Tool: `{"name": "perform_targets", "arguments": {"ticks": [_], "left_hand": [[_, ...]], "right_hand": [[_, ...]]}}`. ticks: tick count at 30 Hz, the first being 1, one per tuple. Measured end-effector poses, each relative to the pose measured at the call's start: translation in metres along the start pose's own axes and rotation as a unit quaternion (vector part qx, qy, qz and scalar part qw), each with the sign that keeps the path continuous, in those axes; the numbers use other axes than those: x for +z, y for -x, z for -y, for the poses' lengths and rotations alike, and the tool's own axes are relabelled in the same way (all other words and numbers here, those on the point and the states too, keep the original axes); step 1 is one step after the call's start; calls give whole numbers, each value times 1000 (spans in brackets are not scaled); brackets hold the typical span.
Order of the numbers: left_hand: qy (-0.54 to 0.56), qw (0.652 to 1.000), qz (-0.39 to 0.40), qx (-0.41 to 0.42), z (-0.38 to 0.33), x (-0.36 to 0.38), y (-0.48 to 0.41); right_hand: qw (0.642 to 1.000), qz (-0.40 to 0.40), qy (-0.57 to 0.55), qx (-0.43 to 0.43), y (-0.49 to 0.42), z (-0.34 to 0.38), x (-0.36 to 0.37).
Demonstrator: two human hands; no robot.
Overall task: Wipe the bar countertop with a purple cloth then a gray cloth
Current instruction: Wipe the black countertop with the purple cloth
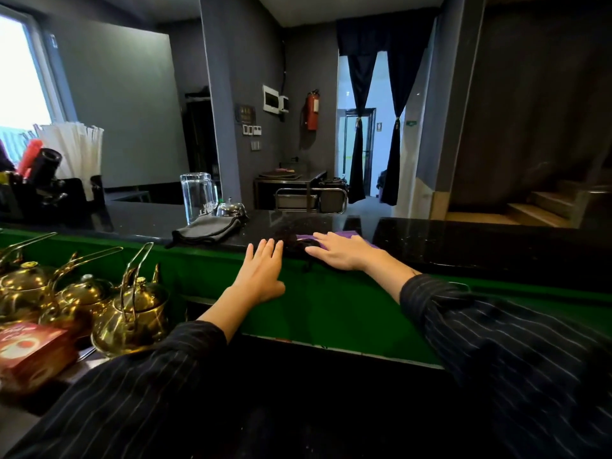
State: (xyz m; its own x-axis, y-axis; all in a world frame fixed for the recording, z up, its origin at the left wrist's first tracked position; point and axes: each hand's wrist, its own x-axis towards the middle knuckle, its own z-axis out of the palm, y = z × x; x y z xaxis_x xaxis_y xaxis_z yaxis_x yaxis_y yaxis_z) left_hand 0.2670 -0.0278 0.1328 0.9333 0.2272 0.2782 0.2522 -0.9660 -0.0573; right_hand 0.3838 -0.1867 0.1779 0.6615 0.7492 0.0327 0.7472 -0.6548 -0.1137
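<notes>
Head cam: left hand (261,271) flat, fingers spread, holding nothing, fingertips at black countertop (463,236) edge, gray cloth (207,229) folded just beyond-left, right hand (337,251) open, palm pressing purple cloth (344,234), mostly hidden under it w/ a dark blurry patch between hands.

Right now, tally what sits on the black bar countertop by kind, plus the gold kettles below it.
Cloths: 2, the purple cloth under the right hand and the gray cloth
Clear glasses: 1, glass
Call bells: 1, bell
Gold kettles: 3, kettles
Total: 7
</notes>
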Motion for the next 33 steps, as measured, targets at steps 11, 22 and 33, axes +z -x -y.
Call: {"name": "perform_targets", "arguments": {"ticks": [11,22,33], "left_hand": [[7,996,31,86,-88,6,-15],[-9,992,114,56,-92,-20,-26],[71,984,149,71,-185,-57,-46]], "right_hand": [[974,-24,-33,223,76,-124,-17],[978,-98,0,184,53,-47,5],[960,-92,-22,264,153,-187,-17]]}}
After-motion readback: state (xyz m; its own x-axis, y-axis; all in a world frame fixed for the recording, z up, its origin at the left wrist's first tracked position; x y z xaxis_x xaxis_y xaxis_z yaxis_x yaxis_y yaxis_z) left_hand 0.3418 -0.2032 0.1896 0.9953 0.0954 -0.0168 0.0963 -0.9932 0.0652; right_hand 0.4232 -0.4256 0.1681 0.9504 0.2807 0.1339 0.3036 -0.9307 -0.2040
